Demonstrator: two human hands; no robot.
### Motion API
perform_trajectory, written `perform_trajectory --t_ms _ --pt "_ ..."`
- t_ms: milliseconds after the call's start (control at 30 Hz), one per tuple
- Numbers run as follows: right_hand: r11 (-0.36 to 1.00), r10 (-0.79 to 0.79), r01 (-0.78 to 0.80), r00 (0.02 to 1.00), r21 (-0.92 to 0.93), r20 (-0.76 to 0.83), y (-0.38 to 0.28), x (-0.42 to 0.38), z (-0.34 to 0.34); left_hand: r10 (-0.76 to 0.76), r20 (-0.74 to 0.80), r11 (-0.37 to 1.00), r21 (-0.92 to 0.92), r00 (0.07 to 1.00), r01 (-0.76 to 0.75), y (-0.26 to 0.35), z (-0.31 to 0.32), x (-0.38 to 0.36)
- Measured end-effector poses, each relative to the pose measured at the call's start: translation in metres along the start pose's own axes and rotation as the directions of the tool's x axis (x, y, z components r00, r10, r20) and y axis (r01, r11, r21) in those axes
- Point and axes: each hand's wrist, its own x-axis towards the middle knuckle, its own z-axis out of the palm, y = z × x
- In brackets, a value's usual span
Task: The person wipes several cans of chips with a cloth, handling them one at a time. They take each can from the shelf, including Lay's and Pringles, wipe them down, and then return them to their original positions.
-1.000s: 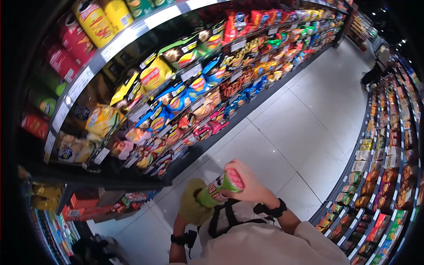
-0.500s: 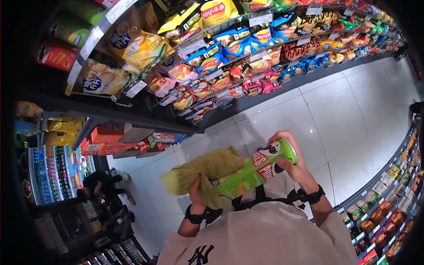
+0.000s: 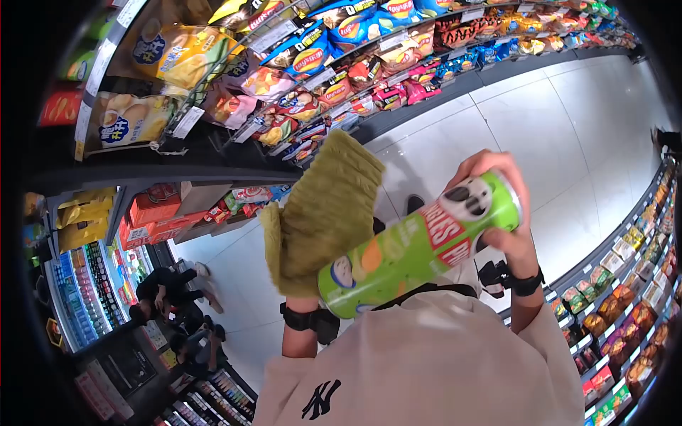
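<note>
A green Pringles can point(image 3: 408, 245) lies slanted across the view in front of my chest, its panda-printed end up at the right. My right hand point(image 3: 508, 213) is wrapped round that upper end, thumb on the near side. To the left, an olive-green cloth point(image 3: 330, 206) is raised and spread over my left hand, whose fingers it hides; only the wrist point(image 3: 302, 304) shows below. The cloth's lower edge overlaps the can's lower left end in this view.
Shelves of chip bags point(image 3: 298, 53) curve along the far side of the aisle. Packed snack shelves point(image 3: 611, 305) line the right. Red boxes point(image 3: 156, 206) stand at the left. Two people point(image 3: 167, 291) are at the lower left, near a drinks cooler point(image 3: 89, 287). Pale tiles point(image 3: 526, 121) cover the floor.
The cloth has swung up and unfolded over my left hand, hiding its fingers. The can has come closer to the camera, and its lower end now shows bare of the cloth.
</note>
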Motion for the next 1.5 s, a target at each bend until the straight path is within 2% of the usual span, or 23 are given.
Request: perform_trajectory --t_ms 67,100,167,200,300,367,433,500,633,667,733,767,833,867,967,1000,1100,1167,1300,1333,1367,1433,1500 --pt "0.998 -0.028 0.031 0.998 0.063 -0.057 0.003 -0.003 -0.003 -0.012 0.059 0.992 -0.124 0.998 0.019 -0.003 -0.005 0.005" --pt "0.999 -0.031 0.036 0.987 0.035 -0.156 0.003 -0.004 -0.004 0.005 0.118 0.989 -0.150 0.993 0.013 -0.005 -0.012 0.007" --pt "0.999 -0.032 0.036 0.965 0.007 -0.259 0.005 -0.007 -0.002 0.083 0.314 0.985 -0.170 0.946 -0.030 -0.012 -0.028 0.009" --pt "1.000 -0.023 0.028 0.941 0.012 -0.337 0.010 -0.008 0.000 0.094 0.415 0.995 -0.060 0.905 -0.076 -0.015 -0.019 0.005" --pt "0.997 0.025 0.011 0.903 0.081 -0.430 0.023 -0.014 0.007 0.098 0.147 0.961 0.242 0.984 -0.132 -0.015 -0.048 0.002" --pt "0.994 0.061 -0.021 0.916 0.105 -0.397 0.032 -0.015 0.013 0.168 0.422 0.977 0.048 0.891 -0.207 -0.020 -0.042 0.005" --pt "0.996 0.059 -0.034 0.944 0.083 -0.324 0.038 -0.020 0.010 0.043 0.120 0.994 -0.107 0.992 -0.030 -0.002 -0.028 0.012" --pt "0.943 0.156 -0.182 0.981 -0.279 -0.114 0.030 -0.017 0.018 0.024 0.083 0.968 -0.251 0.996 -0.002 0.004 -0.010 0.020" --pt "0.913 0.321 -0.321 0.946 -0.254 -0.040 0.031 -0.009 0.026 0.083 0.054 0.967 -0.248 0.995 -0.067 0.009 -0.004 0.022" --pt "0.914 0.306 -0.297 0.952 -0.276 -0.010 0.034 -0.007 0.024 0.214 -0.149 0.977 0.058 0.965 -0.208 0.006 0.001 0.023" --pt "0.913 0.296 -0.278 0.955 -0.298 0.016 0.037 -0.005 0.020 0.381 -0.295 0.889 0.377 0.876 -0.260 0.006 -0.001 0.022" --pt "0.922 0.285 -0.261 0.958 -0.284 0.043 0.039 -0.004 0.017 0.248 -0.038 0.962 -0.112 0.968 -0.251 0.010 -0.009 0.021" --pt "0.931 0.276 -0.247 0.958 -0.271 0.074 0.039 -0.003 0.015 0.233 0.258 0.835 -0.548 0.938 -0.057 0.013 0.002 0.015" --pt "0.940 0.257 -0.228 0.962 -0.254 0.088 0.039 -0.002 0.014 0.243 0.182 0.899 -0.411 0.953 -0.151 0.015 0.013 0.007" --pt "0.958 0.207 -0.181 0.973 -0.221 0.102 0.035 0.000 0.015 0.369 0.201 0.926 -0.158 0.907 -0.342 0.014 0.026 -0.004" --pt "0.966 0.177 -0.155 0.980 -0.206 0.092 0.034 -0.001 0.015 0.230 0.318 0.971 -0.137 0.920 -0.195 0.014 0.030 -0.008" --pt "0.965 0.156 -0.138 0.986 -0.223 0.066 0.032 -0.002 0.018 0.188 0.013 0.951 0.248 0.982 -0.185 0.003 0.028 -0.017" --pt "0.971 0.140 -0.122 0.988 -0.205 0.071 0.033 -0.001 0.019 -0.043 0.072 0.996 0.083 0.996 0.037 0.001 0.031 -0.010" --pt "0.964 0.120 -0.098 0.990 -0.247 0.073 0.036 0.000 0.027 -0.222 0.172 0.970 0.137 0.960 0.200 -0.024 0.029 -0.011" --pt "0.956 0.059 -0.042 0.997 -0.290 0.051 0.042 -0.001 0.027 -0.302 0.104 0.905 0.344 0.948 0.251 -0.031 0.042 -0.009" --pt "0.956 0.060 -0.043 0.997 -0.290 0.051 0.041 0.000 0.026 -0.324 0.085 0.877 0.400 0.942 0.266 -0.035 0.042 -0.009" --pt "0.882 -0.018 0.043 0.998 -0.469 0.057 0.039 0.002 0.023 -0.368 0.047 0.811 0.505 0.929 0.296 -0.041 0.043 -0.009" --pt "0.845 -0.037 0.059 0.998 -0.532 0.052 0.041 -0.001 0.017 -0.328 0.087 0.942 0.105 0.941 0.319 -0.035 0.023 -0.006"
